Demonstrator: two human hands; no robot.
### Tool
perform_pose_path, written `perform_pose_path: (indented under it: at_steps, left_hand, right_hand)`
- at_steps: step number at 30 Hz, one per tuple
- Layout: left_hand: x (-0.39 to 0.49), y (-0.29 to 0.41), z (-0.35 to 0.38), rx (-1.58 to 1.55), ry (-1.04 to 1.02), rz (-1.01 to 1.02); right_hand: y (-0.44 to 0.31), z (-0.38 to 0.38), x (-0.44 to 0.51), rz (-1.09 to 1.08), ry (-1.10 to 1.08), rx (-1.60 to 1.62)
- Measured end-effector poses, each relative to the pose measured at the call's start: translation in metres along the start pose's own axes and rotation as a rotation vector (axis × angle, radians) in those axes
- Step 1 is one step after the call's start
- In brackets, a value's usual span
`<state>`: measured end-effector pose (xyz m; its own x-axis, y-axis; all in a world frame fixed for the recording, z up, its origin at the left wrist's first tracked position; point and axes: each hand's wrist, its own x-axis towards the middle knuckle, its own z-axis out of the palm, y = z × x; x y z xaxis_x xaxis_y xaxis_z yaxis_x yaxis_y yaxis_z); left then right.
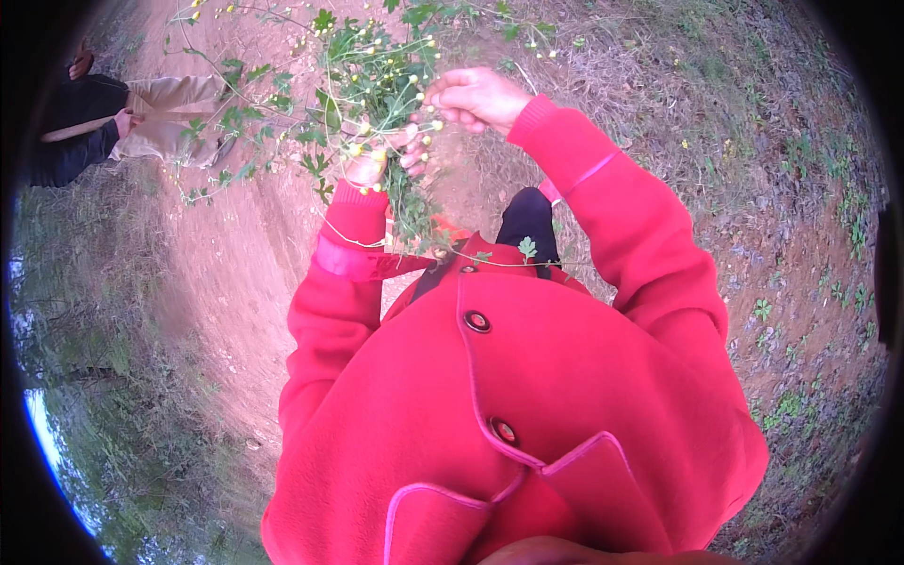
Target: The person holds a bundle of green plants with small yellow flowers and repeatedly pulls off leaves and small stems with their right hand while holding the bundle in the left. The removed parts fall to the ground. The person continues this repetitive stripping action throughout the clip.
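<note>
My left hand [367, 169] is closed around the stems of a leafy bunch of flowering plant [387, 95], which looks like wild chrysanthemum. Small round yellow flower heads [378, 154] sit on its thin stalks, and some cover part of that hand. Long leafy stems trail out to the left, and one strand crosses the front of my red coat [565, 339]. At the bunch's right edge is my right hand [477, 97], its thumb and fingers drawn together close to several flower heads. Whether a stalk or flower lies between those fingertips is hidden.
A person [85, 134] in dark top and light trousers is at the upper left, with a wooden handle [78, 130] by the arm. A reddish dirt path [226, 254] runs past. Dry grass [635, 78] and low green plants [791, 409] cover the right side.
</note>
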<state>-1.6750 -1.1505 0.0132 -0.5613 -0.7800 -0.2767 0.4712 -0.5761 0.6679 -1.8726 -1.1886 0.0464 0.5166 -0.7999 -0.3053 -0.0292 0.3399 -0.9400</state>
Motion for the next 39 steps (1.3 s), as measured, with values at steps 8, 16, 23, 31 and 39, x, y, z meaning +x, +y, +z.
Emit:
perform_pose_path:
  at_steps: [8, 16, 23, 31, 39]
  left_hand:
    - [0.001, -0.001, -0.012, -0.14, -0.197, 0.024]
    - [0.005, -0.001, -0.003, -0.135, -0.02, 0.015]
    - [0.006, -0.002, 0.001, -0.079, 0.097, 0.017]
    - [0.012, -0.013, 0.005, -0.098, 0.324, 0.105]
    - [0.011, -0.024, 0.01, -0.281, 0.328, 0.17]
  right_hand:
    - [-0.001, -0.041, -0.007, -0.03, 0.112, 0.24]
    - [0.032, -0.01, 0.002, 0.106, 0.04, 0.516]
    - [0.033, 0.012, 0.003, 0.033, 0.002, 0.291]
    - [0.04, 0.016, -0.013, 0.026, -0.129, 0.49]
    - [0.051, 0.016, -0.031, -0.076, -0.101, 0.802]
